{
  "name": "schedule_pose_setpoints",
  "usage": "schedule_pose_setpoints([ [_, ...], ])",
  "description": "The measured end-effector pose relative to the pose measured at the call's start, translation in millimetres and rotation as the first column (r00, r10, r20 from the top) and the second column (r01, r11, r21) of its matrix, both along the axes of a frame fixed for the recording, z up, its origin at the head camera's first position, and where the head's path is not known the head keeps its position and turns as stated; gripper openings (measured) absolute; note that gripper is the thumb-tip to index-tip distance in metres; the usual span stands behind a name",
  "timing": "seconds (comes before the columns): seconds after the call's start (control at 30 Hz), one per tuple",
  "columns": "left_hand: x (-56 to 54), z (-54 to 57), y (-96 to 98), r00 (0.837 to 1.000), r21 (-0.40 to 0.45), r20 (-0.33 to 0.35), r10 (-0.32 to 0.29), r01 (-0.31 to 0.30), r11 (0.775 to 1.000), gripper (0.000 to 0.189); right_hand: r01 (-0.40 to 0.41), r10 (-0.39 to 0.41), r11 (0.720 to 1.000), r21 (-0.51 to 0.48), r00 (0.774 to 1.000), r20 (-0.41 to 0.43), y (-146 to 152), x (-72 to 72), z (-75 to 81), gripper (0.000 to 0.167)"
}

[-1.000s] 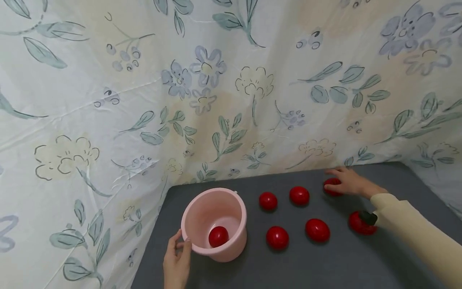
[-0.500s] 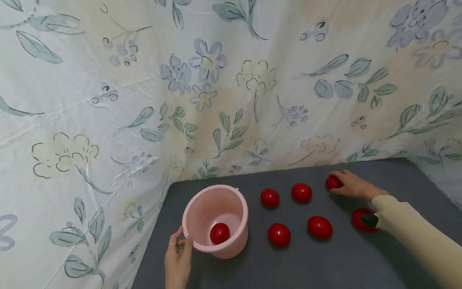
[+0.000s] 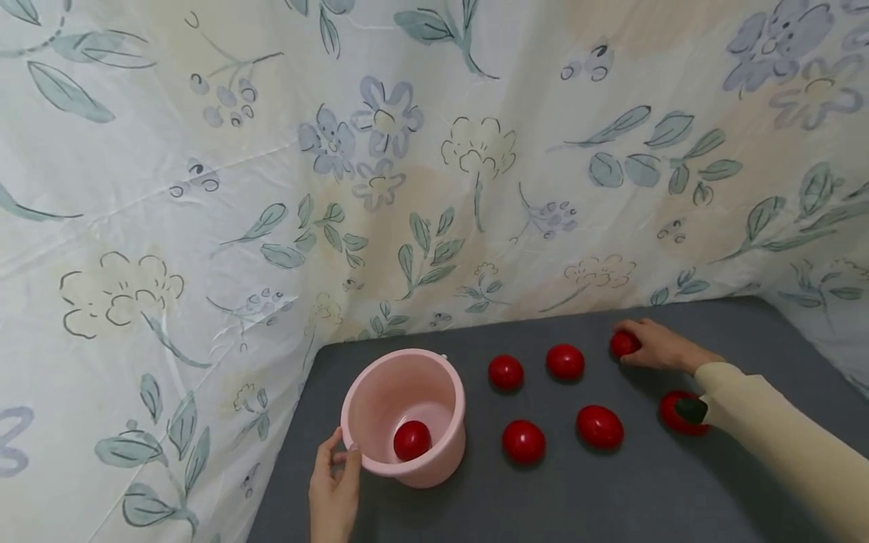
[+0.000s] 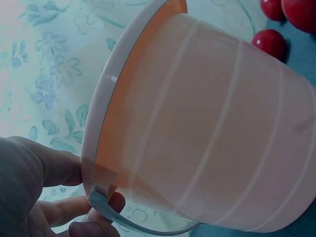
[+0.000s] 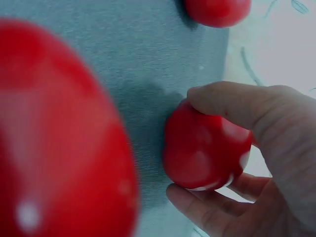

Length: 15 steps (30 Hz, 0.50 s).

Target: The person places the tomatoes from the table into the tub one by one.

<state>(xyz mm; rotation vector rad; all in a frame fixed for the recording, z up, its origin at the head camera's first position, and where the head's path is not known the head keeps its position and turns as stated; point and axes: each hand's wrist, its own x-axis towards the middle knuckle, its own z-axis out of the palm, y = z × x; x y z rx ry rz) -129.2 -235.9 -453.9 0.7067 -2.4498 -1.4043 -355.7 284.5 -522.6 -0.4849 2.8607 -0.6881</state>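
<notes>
My left hand (image 3: 334, 486) pinches the rim of a pink bucket (image 3: 434, 467) between thumb and fingers. In the left wrist view the fingers lie by the end of the bucket's handle (image 4: 143, 227). One red tomato (image 3: 412, 440) lies inside the bucket. At the far right of the table, my right hand (image 3: 661, 347) grips another tomato (image 5: 205, 148), thumb on one side and fingers on the other. Its surface looks smooth and slightly lobed. The head view shows this tomato partly covered by the hand.
Several more tomatoes stand on the dark grey table (image 3: 611, 498), among them a front one (image 3: 523, 442) and a back one (image 3: 565, 362). Another tomato (image 3: 672, 413) sits beneath the right sleeve (image 3: 774, 422). A floral cloth (image 3: 421, 188) hangs behind the table.
The right hand's fingers have closed around the far-right tomato, which they were reaching over a second ago. The left hand stays at the bucket rim. The head view has shifted slightly.
</notes>
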Motion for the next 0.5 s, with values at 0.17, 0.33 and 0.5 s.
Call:
schedule_pose_setpoints([
  [0.17, -0.8, 0.3, 0.5, 1.000, 0.000, -0.012, 0.006, -0.006, 1.000, 0.050, -0.041, 0.041, 0.999, -0.001, 0.999, -0.001, -2, 1.0, 22.7, 0.065],
  [0.33, -1.6, 0.4, 0.0, 1.000, 0.008, -0.013, 0.002, -0.002, 1.000, 0.052, -0.040, 0.040, 0.999, -0.029, 0.999, -0.001, -6, 0.4, 58.3, 0.064],
  [0.5, -1.1, -1.4, -0.8, 1.000, -0.003, -0.017, 0.009, -0.009, 1.000, 0.052, -0.045, 0.043, 0.999, -0.027, 0.997, -0.063, -12, -1.2, 98.6, 0.062],
])
